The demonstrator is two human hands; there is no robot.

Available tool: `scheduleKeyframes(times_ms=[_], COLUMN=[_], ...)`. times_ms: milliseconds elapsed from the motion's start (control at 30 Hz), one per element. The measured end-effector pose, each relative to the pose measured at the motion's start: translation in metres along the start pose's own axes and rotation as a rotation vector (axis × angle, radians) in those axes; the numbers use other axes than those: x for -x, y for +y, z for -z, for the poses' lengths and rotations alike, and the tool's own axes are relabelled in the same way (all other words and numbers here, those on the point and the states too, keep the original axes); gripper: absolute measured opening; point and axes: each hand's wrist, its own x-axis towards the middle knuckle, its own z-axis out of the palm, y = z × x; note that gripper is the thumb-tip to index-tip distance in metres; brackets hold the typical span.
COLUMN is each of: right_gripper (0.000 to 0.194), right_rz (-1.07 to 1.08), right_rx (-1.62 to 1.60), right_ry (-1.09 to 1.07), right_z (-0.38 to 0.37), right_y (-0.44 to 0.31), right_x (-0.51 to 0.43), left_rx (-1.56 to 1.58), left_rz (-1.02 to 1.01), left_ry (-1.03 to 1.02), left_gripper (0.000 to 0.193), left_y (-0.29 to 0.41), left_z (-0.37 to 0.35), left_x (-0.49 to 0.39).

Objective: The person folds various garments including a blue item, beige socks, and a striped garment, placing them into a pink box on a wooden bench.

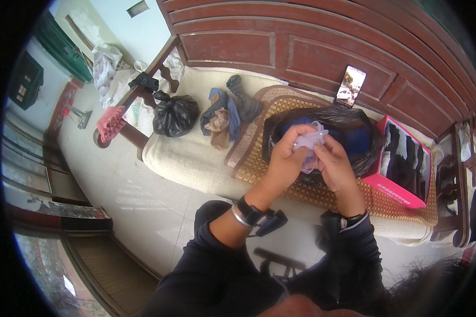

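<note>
My left hand and my right hand both grip a small piece of sheer lilac fabric. It has a wavy, translucent edge and a few pearl-like beads, and it is bunched between my thumbs and fingers. Its full shape is hidden by my hands. Beneath them a black plastic bag sits opened out, with dark blue material showing inside. Right of the bag stands a pink cardboard box, which bears writing and holds a row of folded black, grey and white socks.
The wooden bench has a cream cover and a woven mat. A lit smartphone leans on the backrest. Crumpled socks and a knotted black bag lie leftward. A pink knitted item drapes the armrest.
</note>
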Motion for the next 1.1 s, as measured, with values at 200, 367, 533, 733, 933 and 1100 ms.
scheduleKeyframes(times_ms=[200, 367, 533, 733, 933, 1100], right_gripper=[0.02, 0.028, 0.019, 0.04, 0.038, 0.031], right_rz=[0.202, 0.814, 0.424, 0.53, 0.502, 0.536], right_rx=[0.056, 0.89, 0.408, 0.698, 0.624, 0.643], right_ry=[0.199, 0.513, 0.12, 0.231, 0.185, 0.259], right_z=[0.004, 0.012, -0.001, 0.019, 0.039, 0.066], right_y=[0.009, 0.003, 0.011, -0.002, -0.019, -0.029], right_x=[-0.008, -0.01, 0.0, 0.015, 0.04, 0.053], left_rx=[-0.462, -0.161, -0.085, -0.014, -0.119, -0.014], left_rz=[-0.253, -0.004, 0.066, 0.045, -0.033, 0.011], left_ry=[0.118, 0.05, 0.126, 0.076, -0.083, -0.127], left_gripper=[0.046, 0.056, 0.038, 0.027, 0.022, 0.028], left_y=[-0.005, -0.004, -0.008, -0.023, -0.023, -0.023], left_z=[0.001, -0.005, -0.003, -0.014, -0.034, -0.055], left_x=[-0.004, 0.006, -0.004, -0.007, -0.007, 0.0])
